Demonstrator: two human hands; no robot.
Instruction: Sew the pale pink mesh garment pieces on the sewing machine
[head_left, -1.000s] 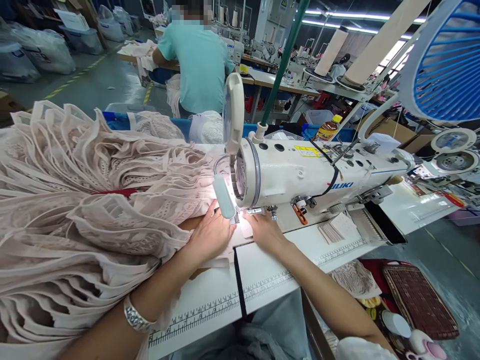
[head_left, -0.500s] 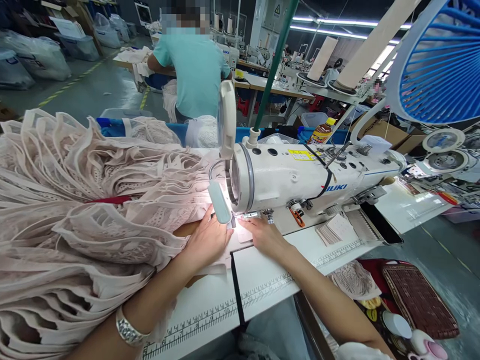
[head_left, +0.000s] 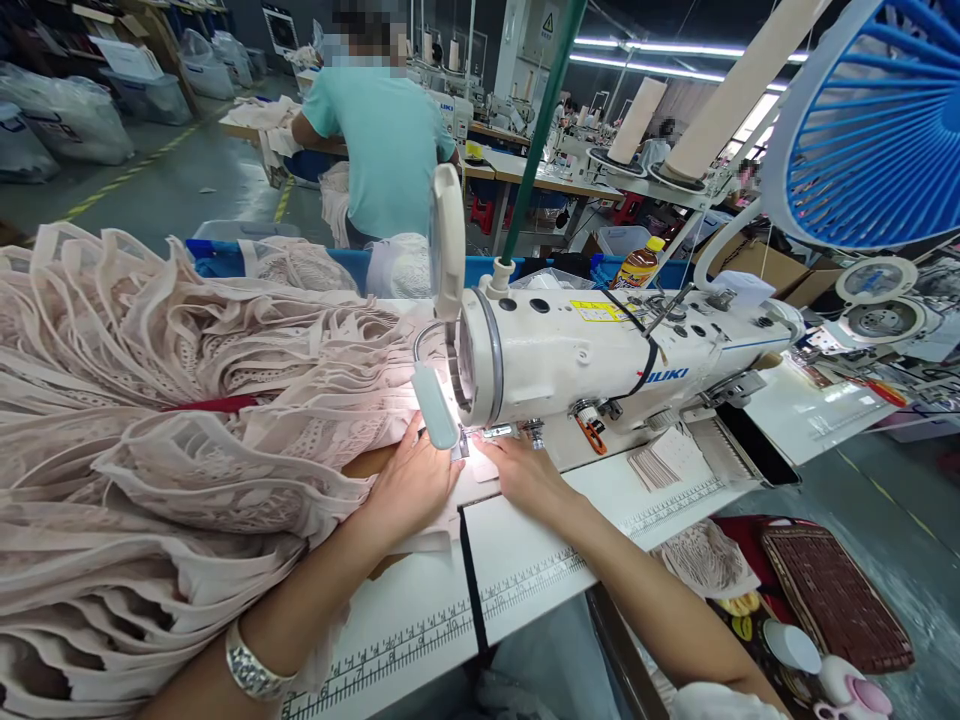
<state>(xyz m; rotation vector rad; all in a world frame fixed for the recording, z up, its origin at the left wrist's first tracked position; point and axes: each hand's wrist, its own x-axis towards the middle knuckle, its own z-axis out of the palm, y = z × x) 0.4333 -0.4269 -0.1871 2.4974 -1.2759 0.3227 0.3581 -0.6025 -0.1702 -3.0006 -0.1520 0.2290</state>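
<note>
My left hand [head_left: 416, 485] lies flat with fingers stretched forward on pale pink fabric, left of the needle area of a white sewing machine [head_left: 555, 350]. Its fingertips are partly hidden behind a small grey-green lamp [head_left: 435, 408] that lights the spot. On the other side, my right hand [head_left: 529, 480] rests with fingers stretched toward the presser foot, touching a small pale fabric piece [head_left: 484, 468]. Whether its fingertips pinch the fabric is hard to see. A large heap of pale pink lace garments [head_left: 187, 400] spreads beside my left arm.
A stack of small pale pieces [head_left: 664, 458] lies on the machine bed at right. A blue fan [head_left: 885, 125], thread cones [head_left: 637, 120] and a bottle [head_left: 639, 262] stand behind. One person in a teal shirt [head_left: 386, 140] sits ahead. A brown woven seat [head_left: 836, 595] is at lower right.
The view has shifted very slightly. Both hands keep nearly the same place and pose at the machine.
</note>
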